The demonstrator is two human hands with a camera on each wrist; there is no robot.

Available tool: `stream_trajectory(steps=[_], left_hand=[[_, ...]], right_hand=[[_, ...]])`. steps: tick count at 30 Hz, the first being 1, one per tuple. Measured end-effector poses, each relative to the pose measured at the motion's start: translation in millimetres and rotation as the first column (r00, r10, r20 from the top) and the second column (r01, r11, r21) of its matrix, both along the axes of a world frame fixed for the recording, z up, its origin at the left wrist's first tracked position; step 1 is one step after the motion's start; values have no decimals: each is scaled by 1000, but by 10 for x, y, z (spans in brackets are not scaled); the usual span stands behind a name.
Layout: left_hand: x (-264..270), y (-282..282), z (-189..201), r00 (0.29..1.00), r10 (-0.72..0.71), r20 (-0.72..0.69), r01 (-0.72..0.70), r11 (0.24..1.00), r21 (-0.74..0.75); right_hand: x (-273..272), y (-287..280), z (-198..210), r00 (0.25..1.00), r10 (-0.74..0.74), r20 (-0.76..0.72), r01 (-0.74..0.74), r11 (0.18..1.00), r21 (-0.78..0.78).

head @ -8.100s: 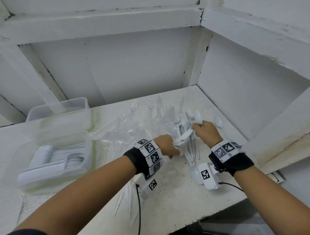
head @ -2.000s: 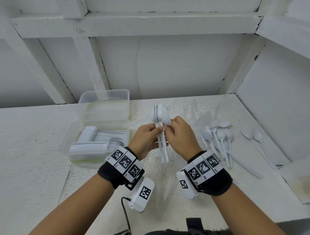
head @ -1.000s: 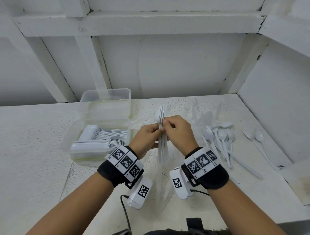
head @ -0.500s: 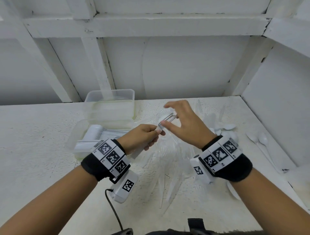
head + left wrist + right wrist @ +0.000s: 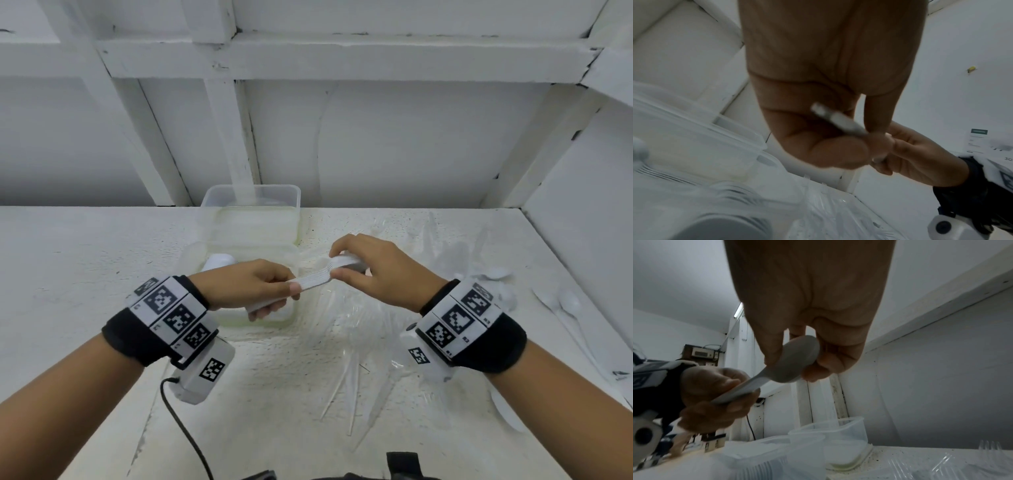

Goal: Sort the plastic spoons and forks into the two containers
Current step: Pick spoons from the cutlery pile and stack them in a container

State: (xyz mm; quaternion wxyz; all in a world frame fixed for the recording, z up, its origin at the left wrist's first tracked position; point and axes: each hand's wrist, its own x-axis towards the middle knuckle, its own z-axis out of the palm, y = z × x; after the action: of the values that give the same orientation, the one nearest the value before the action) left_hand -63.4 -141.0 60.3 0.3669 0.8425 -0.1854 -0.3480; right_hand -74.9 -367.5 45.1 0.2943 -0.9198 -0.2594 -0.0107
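Near clear rectangular plastic container (image 5: 219, 253) holds stacked white spoons; a second clear plastic tub (image 5: 250, 205) sits just behind it. Left hand (image 5: 246, 287) curled round handle end of the stacked bundle of white plastic spoons (image 5: 318, 279), held above and right of near container. Right hand (image 5: 380, 270) pinches bowl end. Clear plastic forks (image 5: 346, 370) strewn right of container; loose white spoons (image 5: 561, 308) farther right. Wristbands (image 5: 171, 315) carry black-white square markers; no writing readable
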Motion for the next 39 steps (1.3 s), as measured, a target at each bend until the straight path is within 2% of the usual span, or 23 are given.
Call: stream_trajectory(steps=[2,4,7,9,12,14,16,18,19,21,23,25,28,31,33,36,39], left_hand=[[23,99,7,999,0,32,-1,1000,15],[44,165,-3,999,7,50,-8,1000,5],[76,250,-25,999,48,10,-47,998,-46],[104,319,-41,998,68,-17,-69,996,-64],[149,463,-36,996,88,33,-85,993,-87],[207,593,-28,981,157,118,-147,985,-87],[304,746,-62,924,299,239,-289,954,-77],[420,907,-140,816,427,391,-443,895,-52],[467,986,-184,763,450,464,-501,865,-16],[552,1126,-293,708,453,542,-574,816,67],[593,1216,-386,714,482,507,-628,761,161],[591,1238,-435,746,523,412,-642,729,238],[561,1214,-468,754,605,256,-653,731,198],[561,1227,-488,732,646,215,-679,717,159],[560,1241,-501,725,657,207,-687,712,147],[549,1255,-511,727,655,208,-685,714,144],[548,1261,-523,721,663,203,-691,710,136]], right_hand=[[15,90,-36,999,49,9,-48,997,-67],[15,208,-68,988,123,93,-109,985,-137],[47,387,-75,945,243,218,-190,953,-238],[96,492,-63,920,281,274,-215,944,-249],[187,607,-78,907,307,289,-250,943,-218],[271,670,-65,929,292,226,-244,945,-218],[380,730,-59,959,256,122,-219,942,-255],[474,819,-60,973,225,45,-202,932,-300],[511,877,-76,976,215,20,-198,929,-314],[587,993,-134,979,203,-10,-194,920,-340],[647,1120,-202,980,195,-27,-191,905,-379],[684,1246,-268,983,183,-26,-176,890,-420],[708,1399,-385,989,147,-15,-135,862,-488],[708,1491,-478,992,116,-42,-122,862,-491],[704,1516,-519,989,105,-107,-144,871,-469],[689,1513,-549,954,70,-292,-166,933,-320],[688,1490,-541,942,65,-329,-155,954,-255]])
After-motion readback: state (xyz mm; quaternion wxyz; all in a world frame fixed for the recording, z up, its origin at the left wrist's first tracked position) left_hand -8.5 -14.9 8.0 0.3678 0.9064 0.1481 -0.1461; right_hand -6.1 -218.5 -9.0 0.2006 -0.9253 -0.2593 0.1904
